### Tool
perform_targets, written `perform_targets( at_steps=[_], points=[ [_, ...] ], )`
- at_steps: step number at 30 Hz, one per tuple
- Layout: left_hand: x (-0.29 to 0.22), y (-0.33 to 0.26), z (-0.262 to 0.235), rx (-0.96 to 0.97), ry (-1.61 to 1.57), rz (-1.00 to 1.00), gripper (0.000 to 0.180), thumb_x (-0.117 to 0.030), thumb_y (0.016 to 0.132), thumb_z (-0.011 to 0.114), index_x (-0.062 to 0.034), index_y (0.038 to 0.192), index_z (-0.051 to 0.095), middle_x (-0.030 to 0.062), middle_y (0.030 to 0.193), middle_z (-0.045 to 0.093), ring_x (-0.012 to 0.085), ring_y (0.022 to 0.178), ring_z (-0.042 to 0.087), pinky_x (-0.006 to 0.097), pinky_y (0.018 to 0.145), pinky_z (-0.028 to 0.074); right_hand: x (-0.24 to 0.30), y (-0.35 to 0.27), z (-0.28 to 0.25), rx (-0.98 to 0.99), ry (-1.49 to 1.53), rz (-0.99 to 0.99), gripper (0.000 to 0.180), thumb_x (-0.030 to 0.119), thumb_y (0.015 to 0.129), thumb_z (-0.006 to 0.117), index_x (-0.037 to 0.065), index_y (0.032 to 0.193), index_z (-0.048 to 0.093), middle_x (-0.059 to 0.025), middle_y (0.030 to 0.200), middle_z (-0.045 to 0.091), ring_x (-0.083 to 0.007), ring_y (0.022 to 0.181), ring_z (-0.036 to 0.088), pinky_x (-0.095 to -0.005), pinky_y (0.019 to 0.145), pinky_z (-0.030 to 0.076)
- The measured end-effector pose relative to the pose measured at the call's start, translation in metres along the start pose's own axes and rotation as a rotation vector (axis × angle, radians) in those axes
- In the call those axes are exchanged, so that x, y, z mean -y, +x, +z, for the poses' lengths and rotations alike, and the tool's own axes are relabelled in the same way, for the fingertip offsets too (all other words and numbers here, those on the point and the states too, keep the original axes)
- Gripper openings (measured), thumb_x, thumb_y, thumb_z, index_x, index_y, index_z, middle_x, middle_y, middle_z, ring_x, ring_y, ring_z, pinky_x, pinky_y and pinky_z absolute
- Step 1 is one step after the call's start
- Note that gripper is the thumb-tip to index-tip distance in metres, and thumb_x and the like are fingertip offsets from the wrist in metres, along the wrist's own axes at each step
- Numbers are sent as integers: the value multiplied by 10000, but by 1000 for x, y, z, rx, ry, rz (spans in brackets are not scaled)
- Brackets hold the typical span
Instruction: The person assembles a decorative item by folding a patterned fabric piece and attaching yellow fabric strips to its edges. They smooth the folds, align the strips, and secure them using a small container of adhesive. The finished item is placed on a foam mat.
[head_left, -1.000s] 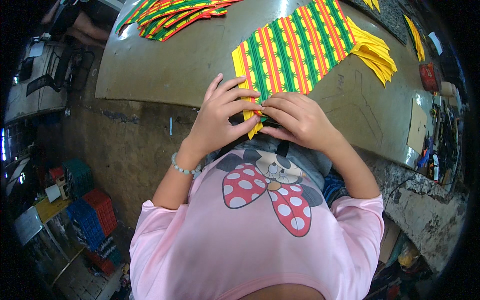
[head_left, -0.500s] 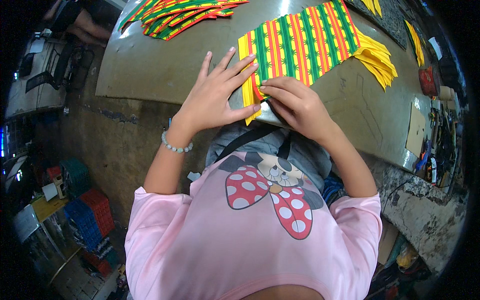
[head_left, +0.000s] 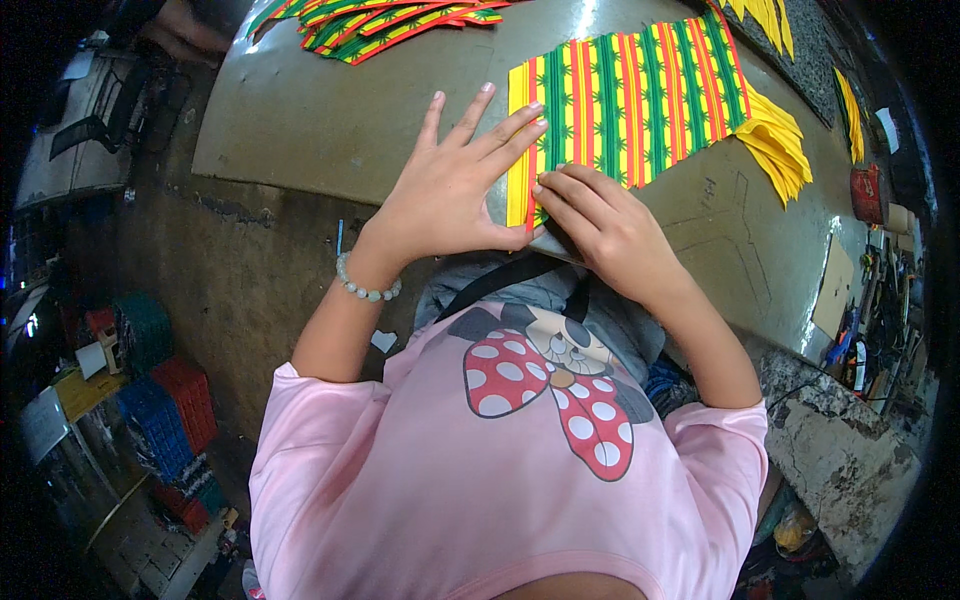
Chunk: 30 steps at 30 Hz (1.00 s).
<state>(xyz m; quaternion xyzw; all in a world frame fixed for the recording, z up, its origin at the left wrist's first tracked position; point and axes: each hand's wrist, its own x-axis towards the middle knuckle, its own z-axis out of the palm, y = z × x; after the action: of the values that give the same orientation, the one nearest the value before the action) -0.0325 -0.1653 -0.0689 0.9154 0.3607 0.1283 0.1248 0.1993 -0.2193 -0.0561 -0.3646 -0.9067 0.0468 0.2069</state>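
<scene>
1. The left hand [head_left: 450, 190] is lying flat, fingers spread, pressing the striped sheet [head_left: 630, 95] at its near edge.
2. The right hand [head_left: 605, 225], fingers together, is pinching that edge just beside it.
3. Folding seems underway; creasing needs steady pressure.

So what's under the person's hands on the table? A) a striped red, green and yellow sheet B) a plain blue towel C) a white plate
A: the left hand lies flat with fingers spread on the striped sheet, and the right hand presses its near edge.
</scene>
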Motion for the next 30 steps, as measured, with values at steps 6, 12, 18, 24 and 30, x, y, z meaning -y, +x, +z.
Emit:
perform_targets(
  at_steps=[6,12,18,24,30],
  points=[
    [0,1,2,-49,7,23,969,-601,716,738,-117,1509,463,54,1604,401,391,1520,252,676,1197,91,1,7,-7,89,4,9,346,88,820,622,-30,1144,650,-120,1217,601,-295,1160,583,-401,962,523],
    [1,-3,-3,-36,-2,58,944,-616,771,698,-112,1526,439,82,1618,374,389,1527,233,662,1208,70,3,9,-12,147,-12,6,387,79,805,641,-25,1177,656,-109,1231,595,-297,1178,570,-405,985,507],
    [9,-9,-8,73,-75,79,949,-578,817,686,-120,1579,355,101,1656,302,390,1544,190,615,1228,47,2,-1,-14,147,79,41,481,46,809,671,-8,1284,624,-132,1337,581,-316,1280,535,-426,1070,476],
    [12,-9,-6,66,-80,89,944,-588,826,677,-117,1578,356,97,1659,298,390,1545,185,611,1229,39,-1,-7,-14,160,116,17,529,51,806,689,42,1330,612,-154,1378,565,-337,1318,521,-461,1135,436],
    [11,-9,-5,67,-69,77,949,-598,827,673,-128,1584,347,86,1663,290,385,1549,170,606,1231,29,0,-6,-14,156,115,22,507,51,813,691,44,1315,617,-162,1370,568,-350,1314,524,-470,1130,440]
  ],
)
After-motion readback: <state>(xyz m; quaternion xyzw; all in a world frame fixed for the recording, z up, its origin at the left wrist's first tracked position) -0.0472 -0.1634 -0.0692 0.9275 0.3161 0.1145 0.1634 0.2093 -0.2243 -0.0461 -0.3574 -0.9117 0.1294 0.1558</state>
